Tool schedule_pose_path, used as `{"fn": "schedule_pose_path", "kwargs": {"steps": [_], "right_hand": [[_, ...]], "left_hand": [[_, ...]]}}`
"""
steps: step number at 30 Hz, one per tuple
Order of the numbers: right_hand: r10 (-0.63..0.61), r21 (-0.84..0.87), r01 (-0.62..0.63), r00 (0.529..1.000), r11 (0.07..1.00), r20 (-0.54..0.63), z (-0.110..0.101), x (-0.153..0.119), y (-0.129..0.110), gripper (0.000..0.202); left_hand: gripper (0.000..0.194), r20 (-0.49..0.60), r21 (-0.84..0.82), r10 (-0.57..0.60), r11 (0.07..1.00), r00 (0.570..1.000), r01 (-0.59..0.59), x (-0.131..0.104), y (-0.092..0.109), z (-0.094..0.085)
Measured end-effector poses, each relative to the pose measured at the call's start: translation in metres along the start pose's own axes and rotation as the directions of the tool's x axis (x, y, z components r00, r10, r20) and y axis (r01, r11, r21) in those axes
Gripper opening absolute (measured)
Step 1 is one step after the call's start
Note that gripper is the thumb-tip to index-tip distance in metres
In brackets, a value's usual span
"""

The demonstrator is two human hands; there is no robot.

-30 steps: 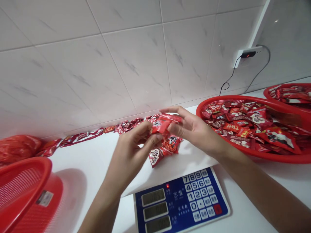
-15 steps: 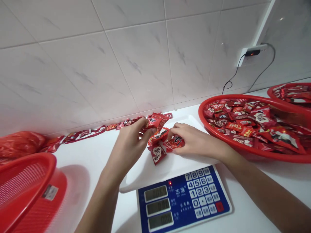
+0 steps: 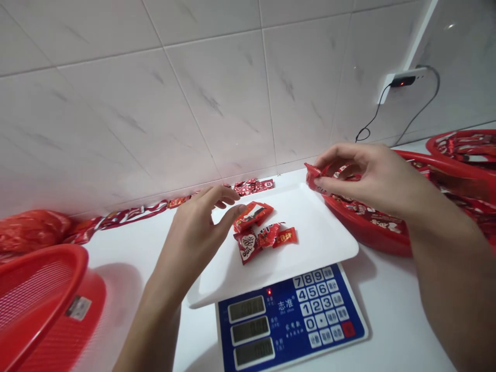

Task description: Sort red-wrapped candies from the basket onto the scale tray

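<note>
My right hand (image 3: 374, 178) pinches a small red wrapped candy (image 3: 312, 180) between thumb and fingertips. It is above the near left rim of a red basket (image 3: 387, 245) of wrapped candies, beyond the tray's far right corner. My left hand (image 3: 194, 222) hovers over the left part of the white weighing tray (image 3: 310, 243), thumb and fingers apart with nothing between them. Just right of its thumb lies a small pile of red wrapped candies, with an orange-red packet (image 3: 253, 214) on the far side and a dark red one (image 3: 248, 245) nearer me.
The tray sits on a scale with a blue keypad panel (image 3: 289, 330). At left stand a red basket (image 3: 42, 305) and a red plastic bag (image 3: 34, 232). A row of wrappers (image 3: 132, 214) runs along the tiled wall. Another filled basket (image 3: 465, 142) is at far right.
My right hand has moved from the pile on the tray up and right to the basket, with a red candy in it. The packet in my left hand has been let go onto the pile.
</note>
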State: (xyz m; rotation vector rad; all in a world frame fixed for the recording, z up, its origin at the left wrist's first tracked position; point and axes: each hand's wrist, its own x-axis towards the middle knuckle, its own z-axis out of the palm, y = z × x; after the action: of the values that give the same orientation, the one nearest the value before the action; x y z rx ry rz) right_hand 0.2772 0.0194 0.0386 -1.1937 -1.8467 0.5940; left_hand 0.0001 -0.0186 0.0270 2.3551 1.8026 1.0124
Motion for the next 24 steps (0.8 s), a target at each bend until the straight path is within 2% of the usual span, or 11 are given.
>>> {"fn": "schedule_pose_path", "kwargs": {"steps": [10, 12, 14, 16, 17, 18, 20, 22, 23, 24], "right_hand": [[-0.015, -0.017, 0.015, 0.999, 1.0, -0.03, 0.008, 0.003, -0.004, 0.01], [-0.011, -0.023, 0.01, 0.999, 1.0, -0.03, 0.006, 0.003, -0.003, 0.012], [-0.008, -0.053, 0.005, 0.999, 0.999, -0.053, 0.0, 0.003, -0.001, 0.014], [0.01, -0.128, -0.026, 0.992, 0.991, -0.125, -0.01, 0.003, 0.003, 0.014], [0.035, -0.179, -0.064, 0.986, 0.982, -0.162, -0.016, 0.003, 0.005, 0.014], [0.073, -0.233, -0.116, 0.979, 0.965, -0.188, -0.022, 0.002, 0.007, 0.014], [0.165, -0.358, -0.235, 0.963, 0.904, -0.214, -0.034, 0.002, 0.013, 0.017], [0.216, -0.49, -0.302, 0.95, 0.818, -0.225, -0.041, 0.002, 0.018, 0.026], [0.211, -0.541, -0.309, 0.948, 0.782, -0.236, -0.044, 0.003, 0.02, 0.032], [0.199, -0.571, -0.309, 0.948, 0.76, -0.248, -0.045, 0.003, 0.022, 0.037]], "left_hand": [[0.023, 0.045, 0.018, -0.04, 0.999, 0.998, 0.04, -0.001, 0.0, 0.003], [0.025, 0.027, 0.016, -0.019, 1.0, 0.999, 0.019, -0.002, 0.0, 0.005], [0.039, 0.018, -0.024, 0.049, 0.999, 0.999, -0.049, -0.002, -0.001, 0.009], [0.067, 0.119, -0.087, 0.1, 0.992, 0.988, -0.09, 0.002, -0.002, 0.015], [0.08, 0.225, -0.106, 0.106, 0.991, 0.969, -0.084, 0.005, -0.002, 0.018], [0.091, 0.348, -0.11, 0.102, 0.992, 0.932, -0.067, 0.008, -0.003, 0.022], [0.103, 0.558, -0.072, 0.073, 0.997, 0.826, -0.04, 0.016, -0.002, 0.029], [0.108, 0.666, 0.006, 0.031, 0.999, 0.745, -0.046, 0.021, 0.0, 0.038], [0.109, 0.686, 0.054, 0.005, 0.997, 0.728, -0.059, 0.022, 0.0, 0.043], [0.108, 0.686, 0.103, -0.016, 0.992, 0.727, -0.076, 0.02, 0.001, 0.048]]}}
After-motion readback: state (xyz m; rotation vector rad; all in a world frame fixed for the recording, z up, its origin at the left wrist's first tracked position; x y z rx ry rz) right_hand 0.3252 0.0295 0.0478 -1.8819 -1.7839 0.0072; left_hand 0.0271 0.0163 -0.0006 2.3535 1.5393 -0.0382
